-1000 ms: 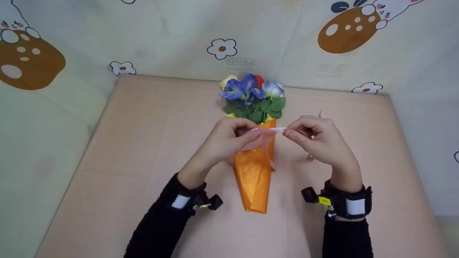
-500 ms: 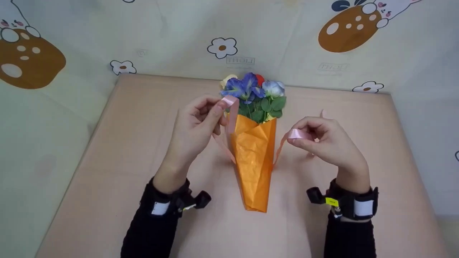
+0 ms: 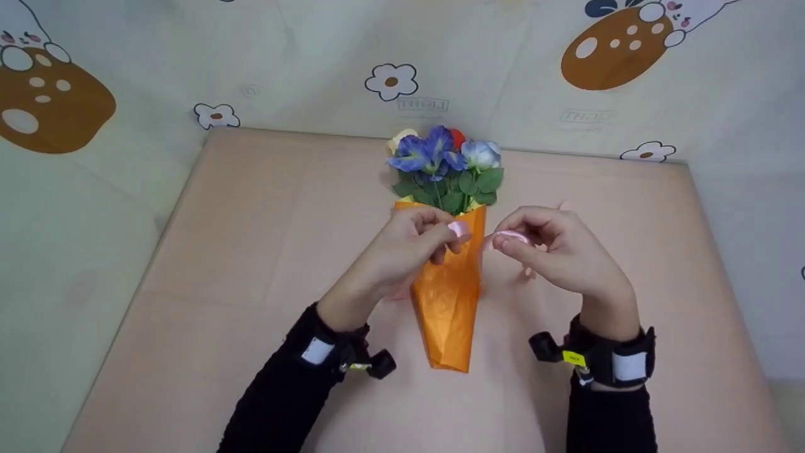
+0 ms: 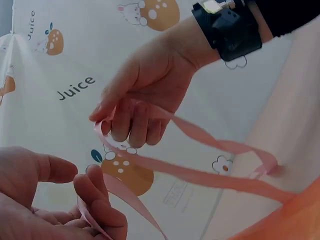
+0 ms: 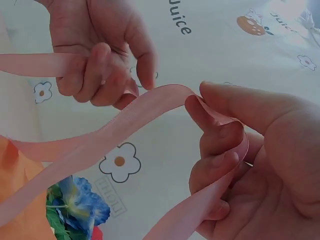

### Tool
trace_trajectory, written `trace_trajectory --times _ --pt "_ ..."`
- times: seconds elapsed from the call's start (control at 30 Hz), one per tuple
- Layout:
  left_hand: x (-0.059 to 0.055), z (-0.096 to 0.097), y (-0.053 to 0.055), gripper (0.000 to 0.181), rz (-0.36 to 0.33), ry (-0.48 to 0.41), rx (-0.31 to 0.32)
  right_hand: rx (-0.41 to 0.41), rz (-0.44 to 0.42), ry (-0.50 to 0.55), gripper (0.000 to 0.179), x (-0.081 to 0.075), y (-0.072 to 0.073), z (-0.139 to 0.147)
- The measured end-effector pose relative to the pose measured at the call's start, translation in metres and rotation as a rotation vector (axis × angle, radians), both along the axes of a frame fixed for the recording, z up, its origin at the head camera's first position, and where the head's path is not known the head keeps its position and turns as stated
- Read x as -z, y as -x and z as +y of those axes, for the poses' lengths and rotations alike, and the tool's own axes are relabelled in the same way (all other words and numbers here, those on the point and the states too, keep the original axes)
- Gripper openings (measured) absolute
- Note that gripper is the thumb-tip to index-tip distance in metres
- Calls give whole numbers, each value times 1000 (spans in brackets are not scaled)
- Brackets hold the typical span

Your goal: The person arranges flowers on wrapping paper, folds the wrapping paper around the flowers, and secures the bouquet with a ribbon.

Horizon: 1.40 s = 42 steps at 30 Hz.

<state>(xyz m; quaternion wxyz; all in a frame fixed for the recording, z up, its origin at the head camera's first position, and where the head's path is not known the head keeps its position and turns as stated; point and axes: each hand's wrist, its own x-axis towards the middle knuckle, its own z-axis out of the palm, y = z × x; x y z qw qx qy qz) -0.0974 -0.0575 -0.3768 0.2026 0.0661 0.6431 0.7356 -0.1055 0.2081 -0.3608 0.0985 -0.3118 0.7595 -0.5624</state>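
A bouquet with blue flowers [image 3: 431, 154] and green leaves lies wrapped in orange paper [image 3: 445, 314]. Above the paper, my left hand [image 3: 402, 248] pinches a pink ribbon [image 3: 460, 229] between thumb and index finger. Just to its right, my right hand [image 3: 563, 248] grips another stretch of the ribbon, which loops over its fingers in the right wrist view. In the left wrist view the ribbon [image 4: 215, 180] runs from the left hand down to the orange paper. The two hands are close but apart. Where the ribbon passes behind the bouquet is hidden.
The bouquet lies on a pale pink tabletop [image 3: 251, 251], its flowers near the back edge. Behind stands a pale wall covering [image 3: 302, 63] printed with flowers and rabbits. Each wrist wears a black strap with a small camera [image 3: 380, 363].
My left hand first swung left and up, drawing its ribbon end away from the right hand. It has since come back over the paper. The right hand has shifted only slightly.
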Motion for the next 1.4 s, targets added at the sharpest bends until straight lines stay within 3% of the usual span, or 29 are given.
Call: trace_trajectory --times 0.1,0.2,0.33,0.43,0.6,0.8,1.0,1.1,1.3,1.4 --pt "1 1 0 11 -68 -80 22 -6 48 12 17 1 1 -3" --pt "3 0 3 9 -57 -86 -12 -4 80 19 19 2 3 -4" --pt "9 -3 7 12 29 70 -111 0 91 -2 19 4 5 -5" --pt "13 -5 11 28 70 179 -152 3 79 -19 17 5 6 -7" --pt "12 -12 15 44 40 172 -125 7 53 -35 15 7 7 -8" --pt "6 -21 15 16 6 112 -54 0 51 -43 16 7 8 -8" --pt "2 -19 12 15 4 105 -10 16 87 -39 17 7 8 -10" --pt "4 -12 10 15 62 150 -36 21 148 -53 17 6 6 -11" --pt "17 3 6 15 323 293 -97 -12 366 -79 20 2 6 -16" --pt "20 7 6 16 403 311 -88 -30 443 -94 17 -3 10 -19"
